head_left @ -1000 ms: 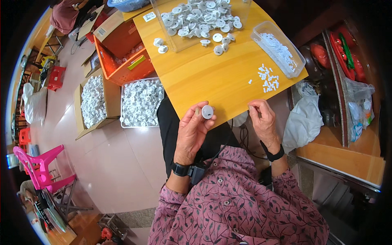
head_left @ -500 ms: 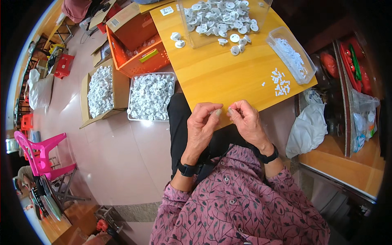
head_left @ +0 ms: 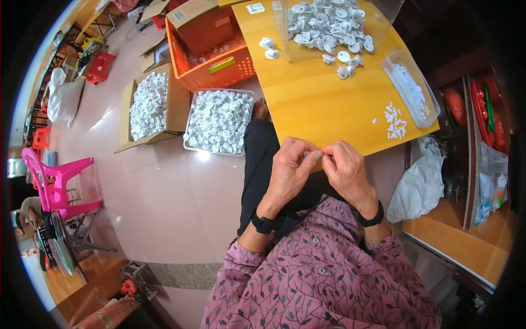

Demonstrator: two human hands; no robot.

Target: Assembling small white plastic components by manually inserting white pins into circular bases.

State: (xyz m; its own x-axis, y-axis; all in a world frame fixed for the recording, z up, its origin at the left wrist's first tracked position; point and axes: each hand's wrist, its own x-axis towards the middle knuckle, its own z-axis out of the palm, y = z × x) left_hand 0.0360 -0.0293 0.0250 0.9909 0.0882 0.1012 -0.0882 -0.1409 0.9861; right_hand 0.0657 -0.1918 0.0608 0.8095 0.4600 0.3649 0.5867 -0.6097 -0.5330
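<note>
White plastic disc [head_left: 316, 156], small, probably light and stiff, is sitting pinched between the left hand [head_left: 289, 174] and right hand [head_left: 346, 171] fingertips at the wooden table [head_left: 323, 109] edge; rim-holding seems safest.

Bright, sharp, fisheye-bent, dark-vignetted edges.

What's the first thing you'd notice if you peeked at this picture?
Two hands, the left hand and right hand, pinched together at the edge of a yellow table. Heaps of small white round parts are everywhere: a pile on the table, a clear tub and a cardboard box on the floor beside an orange crate.
</note>
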